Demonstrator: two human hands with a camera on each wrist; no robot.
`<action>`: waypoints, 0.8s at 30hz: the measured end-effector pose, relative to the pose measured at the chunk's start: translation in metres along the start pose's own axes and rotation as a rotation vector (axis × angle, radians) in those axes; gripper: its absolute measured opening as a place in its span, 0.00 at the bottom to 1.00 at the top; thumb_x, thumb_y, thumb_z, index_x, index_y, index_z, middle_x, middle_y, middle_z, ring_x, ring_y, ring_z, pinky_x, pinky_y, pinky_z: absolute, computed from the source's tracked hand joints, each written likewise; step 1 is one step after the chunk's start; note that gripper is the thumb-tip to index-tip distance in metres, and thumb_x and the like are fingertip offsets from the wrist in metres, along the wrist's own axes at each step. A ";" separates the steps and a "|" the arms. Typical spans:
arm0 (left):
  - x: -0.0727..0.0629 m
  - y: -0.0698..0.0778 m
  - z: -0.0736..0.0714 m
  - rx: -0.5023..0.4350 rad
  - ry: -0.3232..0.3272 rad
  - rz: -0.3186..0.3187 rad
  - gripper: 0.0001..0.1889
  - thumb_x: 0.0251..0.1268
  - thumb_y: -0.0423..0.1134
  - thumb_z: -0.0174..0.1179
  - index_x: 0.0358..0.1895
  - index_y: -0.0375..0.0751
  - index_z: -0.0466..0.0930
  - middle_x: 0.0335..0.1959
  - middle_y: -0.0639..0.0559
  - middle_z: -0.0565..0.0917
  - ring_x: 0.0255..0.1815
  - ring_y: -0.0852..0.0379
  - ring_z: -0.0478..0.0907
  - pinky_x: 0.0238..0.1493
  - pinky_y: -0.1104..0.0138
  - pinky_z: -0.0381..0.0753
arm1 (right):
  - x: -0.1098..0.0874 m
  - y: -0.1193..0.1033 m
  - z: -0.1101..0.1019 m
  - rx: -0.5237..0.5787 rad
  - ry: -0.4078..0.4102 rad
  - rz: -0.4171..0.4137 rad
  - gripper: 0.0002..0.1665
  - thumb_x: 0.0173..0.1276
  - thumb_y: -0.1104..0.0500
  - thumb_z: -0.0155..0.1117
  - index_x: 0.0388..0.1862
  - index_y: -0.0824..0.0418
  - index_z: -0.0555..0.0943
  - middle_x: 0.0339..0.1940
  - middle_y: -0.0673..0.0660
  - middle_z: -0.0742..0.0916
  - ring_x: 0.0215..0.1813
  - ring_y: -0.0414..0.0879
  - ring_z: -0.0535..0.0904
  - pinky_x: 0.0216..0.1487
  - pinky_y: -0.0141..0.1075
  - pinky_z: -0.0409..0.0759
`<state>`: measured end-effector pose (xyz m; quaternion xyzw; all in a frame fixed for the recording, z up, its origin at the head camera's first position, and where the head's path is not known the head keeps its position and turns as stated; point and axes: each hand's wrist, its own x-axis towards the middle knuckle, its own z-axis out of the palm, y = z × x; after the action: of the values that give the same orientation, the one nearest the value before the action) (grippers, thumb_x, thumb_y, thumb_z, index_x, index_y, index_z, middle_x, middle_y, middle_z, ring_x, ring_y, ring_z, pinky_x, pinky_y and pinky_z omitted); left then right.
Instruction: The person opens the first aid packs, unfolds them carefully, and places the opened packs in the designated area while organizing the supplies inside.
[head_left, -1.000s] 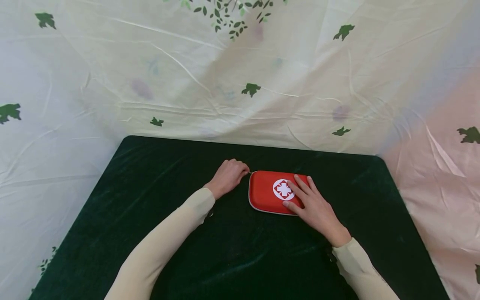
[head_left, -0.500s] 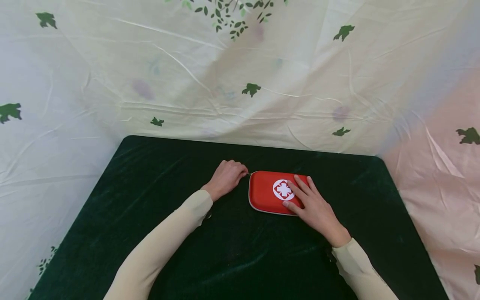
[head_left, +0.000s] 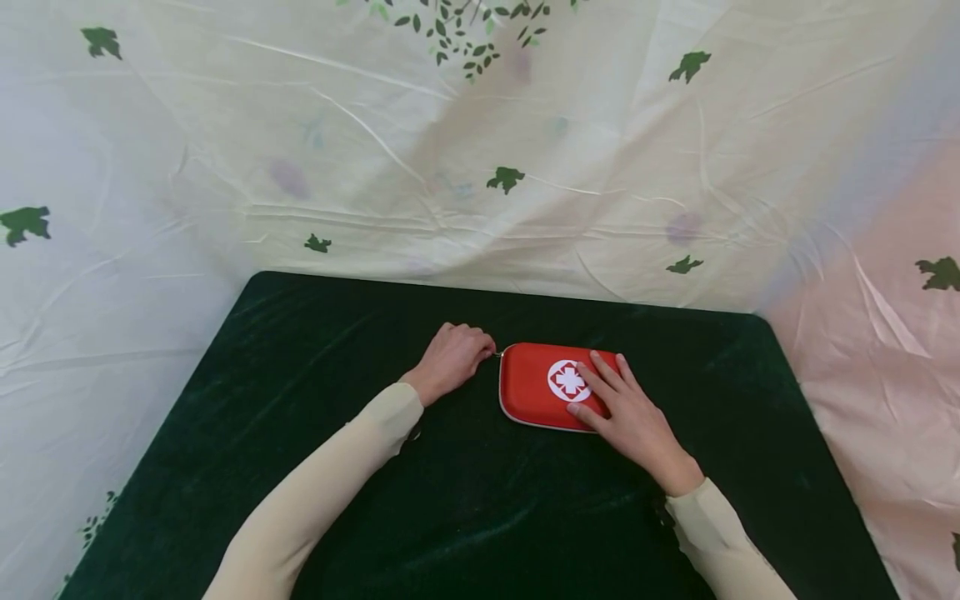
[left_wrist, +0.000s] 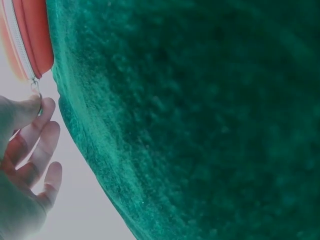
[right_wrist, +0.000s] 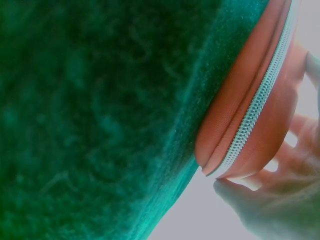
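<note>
A red first-aid case [head_left: 528,387] with a white cross emblem lies flat on the dark green cloth. Its grey zipper [right_wrist: 250,112] runs round the side, and the teeth are meshed where the right wrist view shows them. At the case's far left corner, my left hand [head_left: 453,354] pinches the zipper pull [left_wrist: 36,89] between thumb and forefinger, the other fingers loosely bent. My right hand [head_left: 630,412] rests spread over the right end of the case, covering part of the emblem's edge.
The green velvet-like cloth [head_left: 465,500] covers the table to its rounded far corners. Behind and at both sides hangs a pale curtain [head_left: 360,167] printed with green leaves.
My left hand has shifted slightly left and nearer to me, drawing the zipper pull a short way round the case's corner. The right hand stays on the case.
</note>
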<state>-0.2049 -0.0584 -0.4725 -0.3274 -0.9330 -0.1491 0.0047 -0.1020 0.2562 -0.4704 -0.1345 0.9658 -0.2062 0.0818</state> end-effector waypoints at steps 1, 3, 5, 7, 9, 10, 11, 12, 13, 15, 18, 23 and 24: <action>-0.001 0.000 0.000 0.001 -0.001 0.003 0.07 0.75 0.40 0.63 0.51 0.48 0.87 0.45 0.53 0.88 0.45 0.54 0.82 0.56 0.56 0.77 | 0.000 0.000 0.000 -0.001 -0.001 0.002 0.49 0.73 0.28 0.56 0.84 0.49 0.60 0.87 0.54 0.54 0.85 0.63 0.38 0.68 0.71 0.67; -0.001 0.000 -0.001 0.001 0.000 0.012 0.08 0.75 0.40 0.64 0.51 0.48 0.87 0.45 0.53 0.88 0.45 0.54 0.82 0.57 0.55 0.77 | 0.000 0.000 0.000 0.000 -0.004 0.007 0.49 0.73 0.27 0.56 0.84 0.49 0.60 0.87 0.54 0.53 0.85 0.63 0.38 0.68 0.71 0.66; -0.002 0.000 -0.001 -0.003 0.003 0.022 0.08 0.74 0.40 0.64 0.50 0.48 0.87 0.45 0.53 0.88 0.45 0.54 0.82 0.57 0.55 0.77 | 0.000 0.000 -0.001 0.002 -0.005 0.010 0.49 0.73 0.28 0.56 0.84 0.49 0.60 0.87 0.54 0.53 0.85 0.63 0.38 0.68 0.71 0.66; -0.003 0.000 0.000 -0.007 0.008 0.031 0.07 0.74 0.40 0.64 0.50 0.48 0.87 0.45 0.53 0.88 0.45 0.54 0.83 0.57 0.54 0.77 | -0.001 0.000 -0.001 0.003 -0.006 0.011 0.49 0.73 0.28 0.56 0.84 0.49 0.60 0.87 0.54 0.53 0.85 0.63 0.38 0.68 0.71 0.66; -0.004 -0.001 -0.001 -0.013 0.011 0.039 0.07 0.74 0.40 0.64 0.50 0.48 0.87 0.45 0.53 0.88 0.45 0.54 0.83 0.57 0.54 0.77 | -0.001 -0.001 -0.001 0.005 -0.005 0.010 0.49 0.73 0.28 0.57 0.84 0.49 0.60 0.87 0.55 0.53 0.85 0.63 0.38 0.67 0.71 0.66; -0.004 -0.001 0.000 -0.013 0.013 0.042 0.07 0.74 0.40 0.64 0.50 0.48 0.87 0.45 0.53 0.88 0.45 0.54 0.83 0.57 0.54 0.77 | -0.001 -0.001 -0.001 0.006 -0.005 0.010 0.49 0.73 0.29 0.57 0.84 0.49 0.60 0.87 0.55 0.54 0.85 0.63 0.38 0.67 0.71 0.66; -0.005 -0.001 0.000 -0.012 0.013 0.044 0.07 0.74 0.40 0.64 0.50 0.48 0.87 0.45 0.53 0.88 0.45 0.54 0.83 0.57 0.54 0.77 | -0.001 -0.001 -0.001 0.007 -0.005 0.009 0.49 0.73 0.29 0.57 0.84 0.49 0.60 0.87 0.55 0.54 0.85 0.63 0.38 0.68 0.71 0.66; -0.005 -0.001 0.000 -0.015 0.011 0.045 0.07 0.74 0.40 0.64 0.50 0.48 0.87 0.46 0.53 0.88 0.45 0.54 0.83 0.57 0.54 0.77 | -0.001 -0.001 -0.001 0.008 -0.005 0.008 0.49 0.73 0.29 0.57 0.84 0.50 0.60 0.87 0.55 0.54 0.85 0.63 0.38 0.68 0.71 0.66; -0.005 -0.001 0.000 -0.019 0.010 0.047 0.07 0.74 0.40 0.64 0.50 0.48 0.87 0.46 0.53 0.88 0.45 0.54 0.83 0.57 0.54 0.77 | -0.001 -0.001 -0.001 0.008 -0.005 0.008 0.49 0.73 0.29 0.57 0.84 0.49 0.60 0.87 0.55 0.53 0.85 0.63 0.38 0.68 0.71 0.66; -0.006 -0.001 0.000 -0.019 0.005 0.049 0.08 0.74 0.40 0.64 0.50 0.48 0.87 0.46 0.53 0.88 0.45 0.54 0.83 0.58 0.54 0.77 | -0.001 -0.001 -0.001 0.008 -0.005 0.007 0.49 0.73 0.29 0.57 0.84 0.49 0.60 0.87 0.55 0.53 0.85 0.63 0.38 0.67 0.71 0.66; -0.008 -0.001 0.000 -0.024 -0.004 0.051 0.08 0.74 0.39 0.64 0.51 0.48 0.87 0.46 0.52 0.88 0.45 0.54 0.83 0.58 0.54 0.77 | 0.000 -0.001 -0.001 0.005 -0.004 0.006 0.49 0.73 0.29 0.57 0.84 0.49 0.60 0.87 0.54 0.53 0.85 0.63 0.38 0.67 0.71 0.67; -0.009 -0.001 -0.001 -0.036 -0.013 0.062 0.08 0.74 0.39 0.64 0.51 0.48 0.87 0.46 0.52 0.88 0.45 0.55 0.83 0.57 0.55 0.77 | 0.000 -0.002 -0.002 0.008 -0.006 0.011 0.49 0.73 0.28 0.56 0.85 0.48 0.60 0.87 0.54 0.53 0.85 0.62 0.38 0.66 0.71 0.67; -0.010 -0.002 -0.002 -0.037 -0.015 0.065 0.08 0.74 0.39 0.64 0.51 0.47 0.87 0.46 0.52 0.88 0.45 0.55 0.83 0.56 0.55 0.77 | 0.000 -0.002 -0.002 0.008 -0.007 0.012 0.49 0.73 0.28 0.56 0.85 0.48 0.60 0.87 0.54 0.53 0.85 0.62 0.38 0.66 0.72 0.67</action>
<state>-0.1984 -0.0661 -0.4725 -0.3585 -0.9191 -0.1636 -0.0037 -0.1016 0.2549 -0.4678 -0.1292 0.9654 -0.2091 0.0871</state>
